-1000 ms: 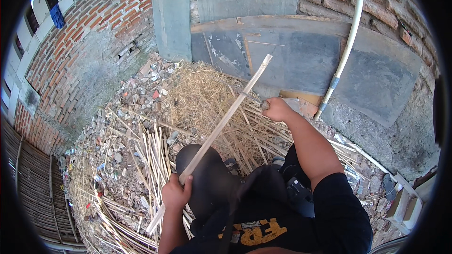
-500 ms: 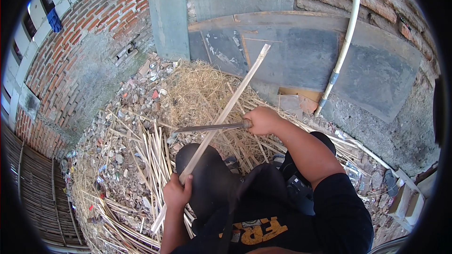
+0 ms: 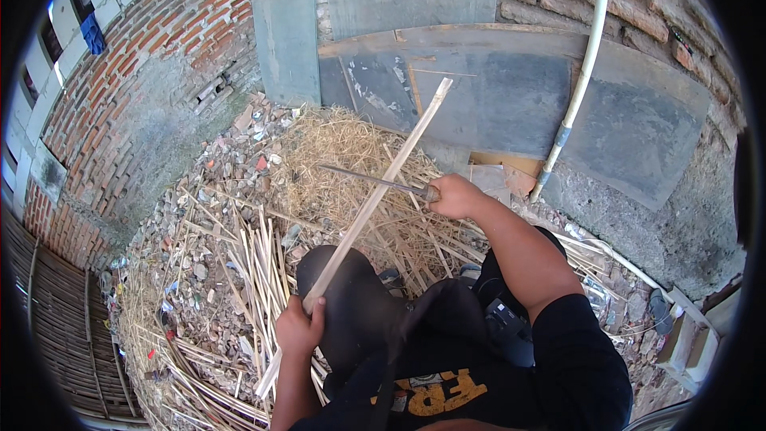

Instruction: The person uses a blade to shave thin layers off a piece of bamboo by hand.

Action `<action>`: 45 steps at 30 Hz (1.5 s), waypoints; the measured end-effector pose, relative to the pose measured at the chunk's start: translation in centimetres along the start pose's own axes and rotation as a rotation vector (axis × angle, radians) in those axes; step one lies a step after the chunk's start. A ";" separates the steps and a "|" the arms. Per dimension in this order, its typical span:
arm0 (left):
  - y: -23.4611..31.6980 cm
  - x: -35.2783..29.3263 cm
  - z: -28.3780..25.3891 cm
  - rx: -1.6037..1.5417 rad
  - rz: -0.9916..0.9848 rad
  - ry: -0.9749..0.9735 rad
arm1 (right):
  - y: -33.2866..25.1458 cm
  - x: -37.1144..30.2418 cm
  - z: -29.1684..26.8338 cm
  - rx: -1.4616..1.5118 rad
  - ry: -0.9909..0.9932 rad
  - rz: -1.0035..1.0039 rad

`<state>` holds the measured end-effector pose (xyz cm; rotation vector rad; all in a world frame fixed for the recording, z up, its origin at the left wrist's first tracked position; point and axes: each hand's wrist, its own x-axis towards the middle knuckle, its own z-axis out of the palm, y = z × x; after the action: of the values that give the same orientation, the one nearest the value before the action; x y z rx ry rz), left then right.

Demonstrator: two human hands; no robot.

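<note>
A long pale strip of bamboo or wood [image 3: 372,206] slants up and away across my left knee. My left hand [image 3: 301,326] is closed round its lower part, with the thumb along the top. In my right hand [image 3: 456,196] is the handle of a long-bladed knife [image 3: 359,175]. The thin dark blade points left and crosses the strip above its middle, seeming to touch it; its edge cannot be made out clearly. Left of my knee lies a bundle of similar pale strips [image 3: 259,267].
Fine shavings [image 3: 335,144] heap up ahead, over stony rubble [image 3: 191,263]. Dark boards [image 3: 495,96] lean on the brick wall beyond, with a pale pipe [image 3: 586,72] in front. A slatted bamboo panel [image 3: 60,311] stands at left, a small wooden stool-like piece [image 3: 690,343] at right.
My right hand has moved slightly up and right with the knife. The blade has slid farther up the strip and turned, its tip now higher. My left hand stays put.
</note>
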<state>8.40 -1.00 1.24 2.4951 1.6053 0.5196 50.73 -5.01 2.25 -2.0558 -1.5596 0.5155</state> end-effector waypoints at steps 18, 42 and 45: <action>0.3 0.0 -0.1 -0.025 0.033 0.016 | 0.6 0.2 0.3 -0.086 -0.057 -0.043; 0.5 0.0 -0.2 -0.005 -0.001 -0.012 | 0.3 -0.1 -1.0 -0.056 -0.032 0.043; 0.4 0.0 0.0 -0.023 0.008 0.010 | 0.0 -0.1 -0.5 -0.035 -0.029 0.038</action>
<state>8.70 -1.17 1.33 2.4869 1.5846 0.5499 51.01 -5.17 2.69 -2.1166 -1.5599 0.5379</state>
